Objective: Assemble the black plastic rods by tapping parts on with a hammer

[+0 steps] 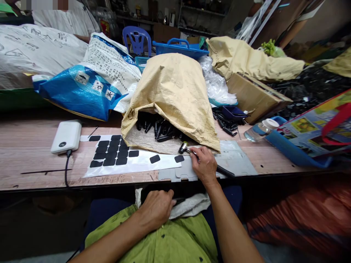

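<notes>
My right hand (204, 164) is closed around a small hammer (183, 148) over the table's front edge; the hammer's metal head points left, by the mouth of a tan sack (175, 87). Black pen-like parts (161, 129) lie inside that sack's opening. My left hand (157, 206) rests low over my lap, its fingers curled round a thin dark piece, only partly visible, above a white cloth (192, 206). On the table, left of the hammer, lies a white sheet (139, 164) with several black rounded patches (110, 155).
A white power bank (66, 137) with a cable sits at the left. Blue and white sacks (90, 80) stand behind it. To the right are a clear jar (260, 129), a wooden box (246, 91) and a blue tray (298, 149). People are partly visible behind.
</notes>
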A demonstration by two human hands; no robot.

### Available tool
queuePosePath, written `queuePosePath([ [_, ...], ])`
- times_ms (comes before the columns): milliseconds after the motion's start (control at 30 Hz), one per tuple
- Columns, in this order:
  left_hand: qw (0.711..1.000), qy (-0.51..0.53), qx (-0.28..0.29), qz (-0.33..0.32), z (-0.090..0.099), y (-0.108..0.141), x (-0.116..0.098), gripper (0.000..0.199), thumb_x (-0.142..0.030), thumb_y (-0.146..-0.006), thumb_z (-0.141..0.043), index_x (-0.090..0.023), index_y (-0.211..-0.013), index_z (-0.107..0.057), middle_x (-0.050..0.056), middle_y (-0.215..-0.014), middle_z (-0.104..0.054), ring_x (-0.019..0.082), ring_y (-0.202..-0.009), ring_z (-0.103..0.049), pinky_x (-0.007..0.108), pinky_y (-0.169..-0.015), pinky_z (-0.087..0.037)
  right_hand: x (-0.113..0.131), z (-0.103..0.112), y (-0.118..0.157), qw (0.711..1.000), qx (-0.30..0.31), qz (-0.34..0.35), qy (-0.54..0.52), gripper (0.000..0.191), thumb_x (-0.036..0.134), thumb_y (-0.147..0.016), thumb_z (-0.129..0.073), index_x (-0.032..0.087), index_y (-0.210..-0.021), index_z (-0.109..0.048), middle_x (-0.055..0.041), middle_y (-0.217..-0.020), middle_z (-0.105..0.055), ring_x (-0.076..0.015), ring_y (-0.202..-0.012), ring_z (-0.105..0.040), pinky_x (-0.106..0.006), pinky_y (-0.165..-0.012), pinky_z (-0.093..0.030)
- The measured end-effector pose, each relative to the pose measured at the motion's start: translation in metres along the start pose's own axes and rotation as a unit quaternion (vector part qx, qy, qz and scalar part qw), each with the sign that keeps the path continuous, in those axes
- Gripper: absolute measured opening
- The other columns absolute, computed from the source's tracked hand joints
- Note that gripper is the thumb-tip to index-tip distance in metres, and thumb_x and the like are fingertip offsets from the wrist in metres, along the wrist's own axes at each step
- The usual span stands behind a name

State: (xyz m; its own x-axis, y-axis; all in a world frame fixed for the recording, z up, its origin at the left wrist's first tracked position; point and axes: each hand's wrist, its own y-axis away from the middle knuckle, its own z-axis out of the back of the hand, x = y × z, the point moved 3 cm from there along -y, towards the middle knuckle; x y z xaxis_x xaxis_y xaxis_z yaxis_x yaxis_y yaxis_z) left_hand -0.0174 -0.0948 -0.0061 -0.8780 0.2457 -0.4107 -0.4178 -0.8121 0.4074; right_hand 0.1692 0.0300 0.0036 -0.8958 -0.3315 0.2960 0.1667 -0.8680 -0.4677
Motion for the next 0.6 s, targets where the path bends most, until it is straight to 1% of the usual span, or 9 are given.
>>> queuePosePath([
  [133,0.998,0.023,0.035,0.051,-0.013,-0.014,0.011,0.035,-0.037,-0.098,-0.041,-0.018,-0.107,-0.069,0.018,-0.102,-0.076,0.036,-0.098,-0.074,0.045,-0.079,-0.055,0.000,0.000,0.000,1.000,0.000,0.002,0.002,0.020,0.027,-0.094,-0.061,0.025,-0.110,-0.073,-0.0037,-0.095,-0.063,-0.0206,-0.089,-0.051,-0.033,-0.082,-0.039],
  [233,0.995,0.038,0.065,0.064,-0.022,-0.021,0.016,0.036,-0.038,-0.095,-0.045,-0.017,-0.107,-0.072,0.019,-0.109,-0.076,0.037,-0.106,-0.072,0.047,-0.085,-0.056,-0.001,0.001,0.000,1.000,-0.001,0.003,0.001,0.021,0.027,-0.094,-0.061,0.025,-0.111,-0.073,-0.0038,-0.095,-0.063,-0.0206,-0.088,-0.051,-0.033,-0.082,-0.039],
  [333,0.993,0.046,0.090,0.063,-0.031,-0.022,0.019,0.038,-0.039,-0.093,-0.046,-0.018,-0.109,-0.073,0.020,-0.112,-0.075,0.037,-0.109,-0.071,0.047,-0.088,-0.056,-0.001,0.001,0.000,1.000,-0.001,0.002,0.000,0.022,0.027,-0.094,-0.061,0.025,-0.112,-0.073,-0.0041,-0.095,-0.063,-0.0207,-0.088,-0.051,-0.033,-0.081,-0.039],
  [400,0.993,0.051,0.094,0.057,-0.035,-0.022,0.019,0.039,-0.038,-0.093,-0.044,-0.019,-0.112,-0.072,0.019,-0.113,-0.075,0.036,-0.109,-0.071,0.047,-0.088,-0.056,-0.001,0.001,0.000,1.000,-0.002,0.001,-0.001,0.022,0.027,-0.094,-0.060,0.026,-0.111,-0.073,-0.0041,-0.094,-0.063,-0.0206,-0.088,-0.051,-0.033,-0.081,-0.039],
  [533,0.993,0.063,0.094,0.040,-0.035,-0.020,0.018,0.041,-0.039,-0.094,-0.042,-0.020,-0.115,-0.071,0.018,-0.112,-0.076,0.035,-0.108,-0.072,0.047,-0.087,-0.056,0.000,0.001,0.000,1.000,-0.004,0.002,-0.001,0.021,0.027,-0.095,-0.060,0.026,-0.111,-0.073,-0.0039,-0.094,-0.063,-0.0204,-0.088,-0.051,-0.033,-0.082,-0.039],
  [600,0.992,0.067,0.099,0.031,-0.034,-0.020,0.017,0.042,-0.043,-0.095,-0.040,-0.021,-0.111,-0.073,0.017,-0.111,-0.076,0.034,-0.106,-0.072,0.046,-0.086,-0.056,0.000,0.001,0.000,1.000,-0.004,0.002,-0.001,0.021,0.027,-0.094,-0.060,0.026,-0.111,-0.073,-0.0038,-0.094,-0.063,-0.0204,-0.088,-0.051,-0.033,-0.082,-0.039],
])
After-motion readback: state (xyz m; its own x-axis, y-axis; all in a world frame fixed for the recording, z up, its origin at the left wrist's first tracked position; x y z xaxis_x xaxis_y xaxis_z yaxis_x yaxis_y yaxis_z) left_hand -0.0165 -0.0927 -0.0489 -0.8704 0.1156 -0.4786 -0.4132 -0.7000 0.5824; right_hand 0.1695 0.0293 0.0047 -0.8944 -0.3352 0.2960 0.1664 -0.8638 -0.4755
